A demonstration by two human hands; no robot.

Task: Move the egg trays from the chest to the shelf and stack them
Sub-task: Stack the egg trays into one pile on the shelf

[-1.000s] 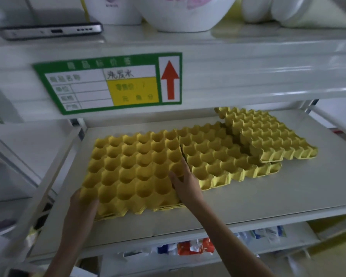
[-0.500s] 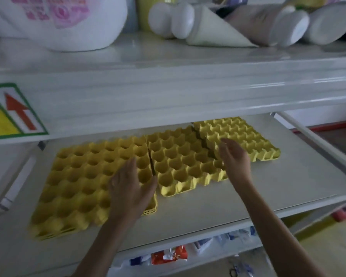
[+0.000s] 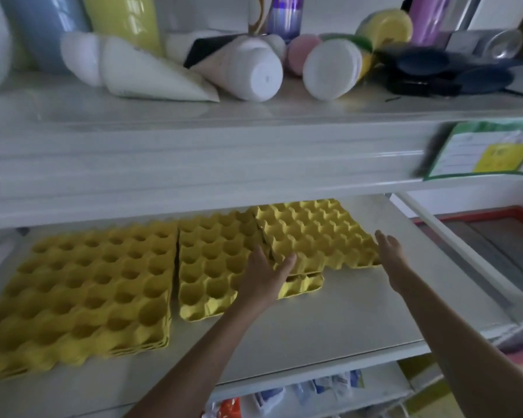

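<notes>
Yellow egg trays lie on the white middle shelf. A stack of several trays sits at the left. A middle tray lies beside it, and a right tray overlaps the middle tray's far right corner. My left hand rests on the middle tray with its fingers touching the front left edge of the right tray. My right hand is spread at the right tray's front right corner, fingers apart. Neither hand has closed around a tray.
The upper shelf overhangs the trays and carries tipped bottles and tubes. A green price label hangs at its right edge. A chest with a red-framed lid stands at the right. Packets lie on the lower shelf.
The view swung right. Both hands left the left stack and moved right: the left hand from the stack's edge onto the middle tray, the right hand to the right tray's corner.
</notes>
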